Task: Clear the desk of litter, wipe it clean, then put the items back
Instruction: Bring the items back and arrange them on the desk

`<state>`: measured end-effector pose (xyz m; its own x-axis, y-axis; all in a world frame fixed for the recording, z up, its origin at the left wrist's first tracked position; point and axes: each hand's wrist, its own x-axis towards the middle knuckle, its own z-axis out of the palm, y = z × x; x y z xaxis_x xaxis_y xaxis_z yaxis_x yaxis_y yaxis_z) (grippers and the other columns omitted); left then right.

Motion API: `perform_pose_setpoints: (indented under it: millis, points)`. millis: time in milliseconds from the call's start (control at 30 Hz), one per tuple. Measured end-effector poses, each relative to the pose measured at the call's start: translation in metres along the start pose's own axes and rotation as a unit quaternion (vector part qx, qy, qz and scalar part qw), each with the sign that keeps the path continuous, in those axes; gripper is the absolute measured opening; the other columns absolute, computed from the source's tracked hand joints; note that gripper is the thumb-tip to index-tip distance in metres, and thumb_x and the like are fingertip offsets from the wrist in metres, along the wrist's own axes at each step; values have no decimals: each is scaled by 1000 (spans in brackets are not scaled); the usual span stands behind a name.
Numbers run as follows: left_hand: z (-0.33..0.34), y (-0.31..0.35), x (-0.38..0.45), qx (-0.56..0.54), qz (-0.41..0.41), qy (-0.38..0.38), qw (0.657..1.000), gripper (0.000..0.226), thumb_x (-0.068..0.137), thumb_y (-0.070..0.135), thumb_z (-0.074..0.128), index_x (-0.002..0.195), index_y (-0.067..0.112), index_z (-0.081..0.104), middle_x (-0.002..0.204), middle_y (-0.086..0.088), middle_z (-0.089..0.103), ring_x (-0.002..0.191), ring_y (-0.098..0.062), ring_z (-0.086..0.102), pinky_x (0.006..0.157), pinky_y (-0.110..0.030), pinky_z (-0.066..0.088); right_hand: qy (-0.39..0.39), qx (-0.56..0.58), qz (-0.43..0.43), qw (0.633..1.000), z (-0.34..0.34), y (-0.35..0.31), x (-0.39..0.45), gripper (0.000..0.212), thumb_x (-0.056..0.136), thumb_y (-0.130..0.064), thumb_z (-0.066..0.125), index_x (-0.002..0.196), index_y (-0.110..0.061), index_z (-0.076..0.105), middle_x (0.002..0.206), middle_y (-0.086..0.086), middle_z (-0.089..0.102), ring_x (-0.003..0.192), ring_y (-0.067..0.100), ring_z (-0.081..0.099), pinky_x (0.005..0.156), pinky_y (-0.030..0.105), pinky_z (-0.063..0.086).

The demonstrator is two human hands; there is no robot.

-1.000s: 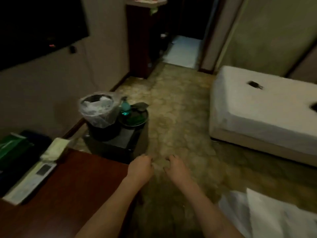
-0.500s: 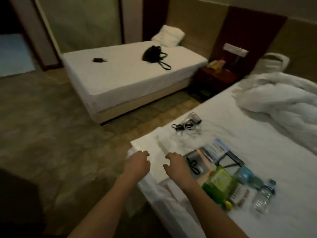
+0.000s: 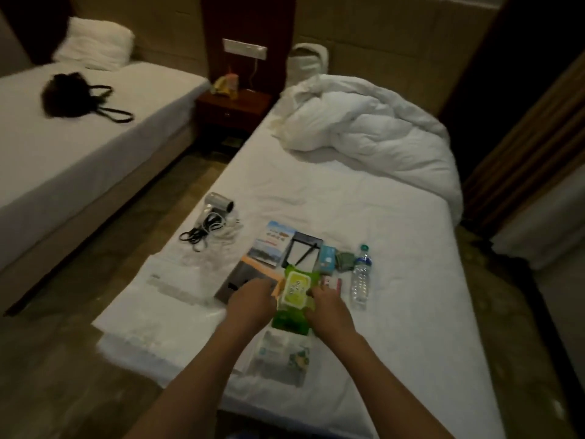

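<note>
On the far left we see a black bag point(image 3: 71, 95) lying on the other bed point(image 3: 63, 160). Nearer, on our bed point(image 3: 364, 201), a hair dryer point(image 3: 218, 205) lies with its coiled cord. Then come a dark folder point(image 3: 235, 282) and a brochure point(image 3: 270, 242). Our left hand point(image 3: 251, 301) and right hand point(image 3: 329, 308) grip the green wet wipes pack point(image 3: 294, 299) from either side, fingers curled on its edges. Just beside it to the right lies a water bottle point(image 3: 361, 277), and behind it a crumpled duvet point(image 3: 373, 128).
</note>
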<state>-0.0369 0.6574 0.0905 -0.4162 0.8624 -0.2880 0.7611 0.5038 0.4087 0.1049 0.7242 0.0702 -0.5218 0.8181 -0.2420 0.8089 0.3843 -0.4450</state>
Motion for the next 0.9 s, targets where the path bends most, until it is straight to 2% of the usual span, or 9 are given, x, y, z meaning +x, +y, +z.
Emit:
perform_pose_setpoints:
  millis: [100,200,467,733,833,900]
  points:
    - [14,18,20,10,32,-39,999,31,96,20,45,122,7,56,118,-12,61,104,-26,58,83,-37,48,35,28,67,997,-5,22,-10,31,90,-19,57,120,-11,58,120,10,58,107,26,56,82,29,47]
    - [33,34,35,27,74,-87,993,39,96,23,47,134,16,50,128,-6,57,113,-22,56,90,-35,48,58,36,110,992,-9,45,-20,35,91,-22,57,124,-11,56,124,8,55,114,23,51,91,30,45]
    - [69,74,57,19,100,-148,984,33,92,21,47,124,16,57,120,-6,60,108,-21,56,81,-29,42,95,58,180,977,-20,93,-11,35,93,-22,57,126,-11,55,126,7,56,118,22,48,95,29,41]
    - [87,100,119,12,39,-185,982,35,89,14,57,123,15,56,120,-5,60,104,-20,59,71,-24,42,46,84,192,977,-20,149,60,36,94,-23,55,128,-12,53,128,6,55,119,21,47,96,30,41]
    - [106,112,158,11,13,-179,984,26,92,20,52,117,17,59,115,-4,63,101,-18,60,81,-29,50,34,101,214,971,-19,176,95,37,94,-24,56,128,-11,53,127,8,56,118,22,49,96,32,43]
    - [124,122,184,-3,0,-169,986,20,92,21,52,111,18,60,111,-3,65,97,-17,62,82,-32,54,24,106,231,967,-15,198,120,39,94,-25,55,130,-10,51,126,8,55,117,22,49,95,31,43]
